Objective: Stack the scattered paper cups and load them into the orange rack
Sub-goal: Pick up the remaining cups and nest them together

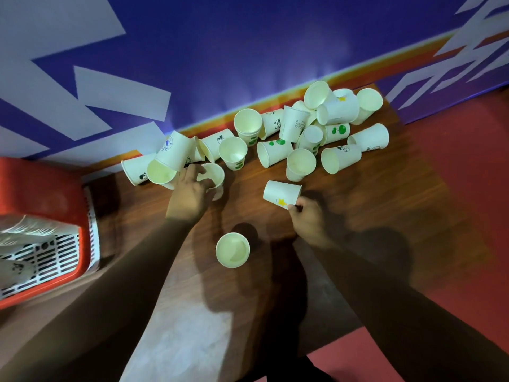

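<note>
Several white paper cups (300, 128) lie scattered along the far side of the brown wooden table (371, 216), some upright, some on their sides. My left hand (190, 194) grips an upright cup (216, 176) at its rim. A cup with a yellow star (281, 193) lies tilted, and my right hand (308, 216) pinches it near its rim. One upright cup (232, 250) stands alone close to me, between my forearms. The orange rack (41, 216) sits at the left edge, with stacked cups (24, 230) lying inside.
A blue and white wall with an orange stripe (248, 51) runs right behind the cups. Red floor (468, 188) shows past the table's right edge and near corner. The rack has a white slotted liner (55, 257).
</note>
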### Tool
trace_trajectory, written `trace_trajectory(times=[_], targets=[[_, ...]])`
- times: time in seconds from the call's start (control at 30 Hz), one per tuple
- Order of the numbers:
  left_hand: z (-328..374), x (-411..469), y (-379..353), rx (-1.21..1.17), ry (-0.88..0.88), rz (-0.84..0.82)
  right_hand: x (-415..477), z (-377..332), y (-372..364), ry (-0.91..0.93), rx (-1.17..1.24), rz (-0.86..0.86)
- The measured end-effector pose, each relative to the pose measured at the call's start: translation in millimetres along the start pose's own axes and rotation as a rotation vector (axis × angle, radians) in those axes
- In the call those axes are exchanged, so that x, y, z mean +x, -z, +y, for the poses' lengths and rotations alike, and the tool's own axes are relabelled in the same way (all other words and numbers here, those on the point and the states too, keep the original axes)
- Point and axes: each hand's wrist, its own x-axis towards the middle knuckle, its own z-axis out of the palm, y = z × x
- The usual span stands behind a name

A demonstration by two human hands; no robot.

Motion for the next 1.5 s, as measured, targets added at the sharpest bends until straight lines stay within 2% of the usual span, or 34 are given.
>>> trace_trajectory(times=[0.07, 0.23, 0.33, 0.47, 0.57, 0.67, 0.83, 0.9, 1.03, 1.13, 1.3, 1.4, 1.5], targets=[[7, -9, 4, -0.077, 0.016, 0.07, -10, -10, 6, 0.033, 0.06, 0.008], [3, -40, 19, -0.513, 0.283, 0.11, -46, -32, 22, 0.282, 0.203, 0.06], [0, -60, 32, -0.675, 0.326, 0.142, -69, -50, 30, 0.401, 0.276, -0.059], [-9, -86, 38, -0.77, 0.35, 0.177, -93, -68, 29, 0.587, 0.215, -0.188], [-5, -106, 45, -0.844, 0.389, 0.161, -105, -73, 22, 0.598, 0.228, -0.255], [-2, -128, 47, -0.786, 0.462, 0.181, -112, -71, 6, 0.55, 0.071, -0.288], [-8, -151, 54, -0.776, 0.527, 0.205, -118, -63, -25, 0.687, -0.287, -0.286], [-3, -155, 59, -0.819, 0.511, 0.192, -120, -59, -35, 0.673, -0.3, -0.282], [13, -157, 65, -0.905, 0.397, 0.129, -118, -56, -36, 0.55, -0.168, -0.327], [30, -156, 61, -0.95, 0.304, 0.029, -117, -49, -16, 0.504, -0.099, -0.276], [44, -146, 29, -0.756, 0.206, -0.175, -106, -28, 25, 0.416, -0.223, -0.237], [50, -141, 7, -0.695, 0.218, -0.288, -95, -21, 29, 0.347, -0.197, -0.167], [60, -133, -6, -0.671, 0.214, -0.302, -80, -16, 31, 0.274, -0.123, -0.106]])
